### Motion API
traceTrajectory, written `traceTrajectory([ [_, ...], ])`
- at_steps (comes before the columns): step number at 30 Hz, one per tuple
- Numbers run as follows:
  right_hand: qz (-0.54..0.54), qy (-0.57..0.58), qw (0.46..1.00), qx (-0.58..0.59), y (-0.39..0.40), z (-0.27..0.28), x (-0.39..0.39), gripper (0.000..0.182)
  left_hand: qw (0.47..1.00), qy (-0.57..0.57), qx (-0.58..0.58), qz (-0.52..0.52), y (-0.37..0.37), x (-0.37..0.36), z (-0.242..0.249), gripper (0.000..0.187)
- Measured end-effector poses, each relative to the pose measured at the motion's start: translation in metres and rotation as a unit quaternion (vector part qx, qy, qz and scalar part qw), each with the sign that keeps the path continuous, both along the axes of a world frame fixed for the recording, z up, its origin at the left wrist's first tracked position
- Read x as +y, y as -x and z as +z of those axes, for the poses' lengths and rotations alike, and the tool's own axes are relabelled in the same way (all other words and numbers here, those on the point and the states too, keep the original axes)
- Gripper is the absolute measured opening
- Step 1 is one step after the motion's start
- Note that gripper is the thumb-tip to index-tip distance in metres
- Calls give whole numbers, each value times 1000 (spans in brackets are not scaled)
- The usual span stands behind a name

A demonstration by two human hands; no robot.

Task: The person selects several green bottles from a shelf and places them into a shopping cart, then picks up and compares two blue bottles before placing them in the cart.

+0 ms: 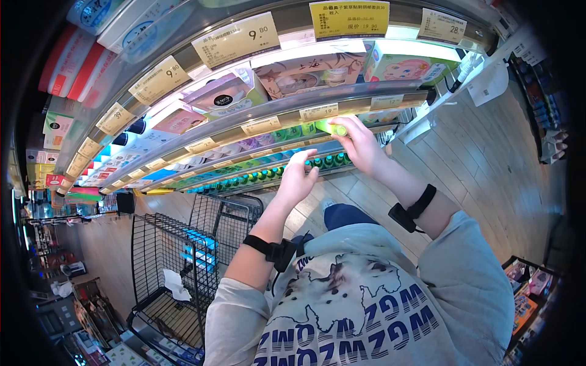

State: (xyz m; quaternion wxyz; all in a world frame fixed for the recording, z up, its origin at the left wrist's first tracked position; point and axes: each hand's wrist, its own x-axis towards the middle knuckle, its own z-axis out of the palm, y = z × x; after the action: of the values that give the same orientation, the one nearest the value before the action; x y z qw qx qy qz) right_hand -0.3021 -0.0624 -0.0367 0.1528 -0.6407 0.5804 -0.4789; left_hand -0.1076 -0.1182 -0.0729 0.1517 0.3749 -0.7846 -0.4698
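My right hand point(360, 145) is closed around a bright green bottle point(328, 127) with a yellow-green end, held sideways at the front of a lower shelf. Most of the bottle's label cannot be read. Lower and to the left, my left hand point(298, 177) holds nothing, its thumb and fingers apart, close to the shelf edge. Green and purple packs point(256, 141) line the shelf beside the bottle. Below them runs a row of dark green bottles point(329, 161) with light caps.
Price tags point(238, 40) run along the shelf rails. Boxed goods point(311, 73) fill the upper shelf. A black wire shopping cart point(177, 244) with blue packs point(200, 249) stands at my left on the wooden floor point(476, 177). A display bin point(528, 293) is at the right.
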Motion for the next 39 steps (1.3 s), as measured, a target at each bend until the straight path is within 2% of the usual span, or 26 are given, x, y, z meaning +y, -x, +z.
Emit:
traceTrajectory([
  [7, -32, -13, 999, 32, 1, -22, -12, 25, 1000, -9, 11, 27, 4, -3, 6, 41],
  [9, -63, -67, 992, -84, -2, -35, -18, 29, 1000, -7, 7, 25, 4, -1, 6, 41],
  [13, -102, -85, 982, -136, -7, -23, -24, 27, 1000, -5, 6, 20, 5, 1, 2, 42],
  [16, -111, -124, 981, -100, -4, -10, -30, 32, 999, -22, 11, 26, 4, 1, 1, 42],
  [18, -134, -237, 962, 5, -3, -1, -32, 38, 999, -16, 11, 25, 4, 1, 0, 41],
  [19, -133, -237, 962, 5, -5, -2, -33, 38, 1000, -11, 12, 25, 3, 2, -2, 41],
  [21, -156, -114, 981, -5, -10, -5, -34, 34, 1000, -12, 9, 26, 1, 2, -4, 41],
  [25, -166, -99, 981, -20, -11, -8, -37, 38, 999, -22, 6, 31, -3, 3, -5, 41],
  [28, -164, -123, 978, -40, -10, -10, -38, 35, 999, -34, -1, 39, -5, 4, -5, 40],
  [30, -160, -177, 971, -15, -6, -15, -39, 26, 999, -31, 0, 41, -6, 5, -6, 40],
  [34, -155, -178, 972, -13, -4, -21, -42, 25, 998, -33, -2, 50, -9, 7, -8, 38],
  [39, -150, -102, 983, 20, 0, -36, -45, 25, 998, -27, 10, 51, -13, 8, -15, 38],
])
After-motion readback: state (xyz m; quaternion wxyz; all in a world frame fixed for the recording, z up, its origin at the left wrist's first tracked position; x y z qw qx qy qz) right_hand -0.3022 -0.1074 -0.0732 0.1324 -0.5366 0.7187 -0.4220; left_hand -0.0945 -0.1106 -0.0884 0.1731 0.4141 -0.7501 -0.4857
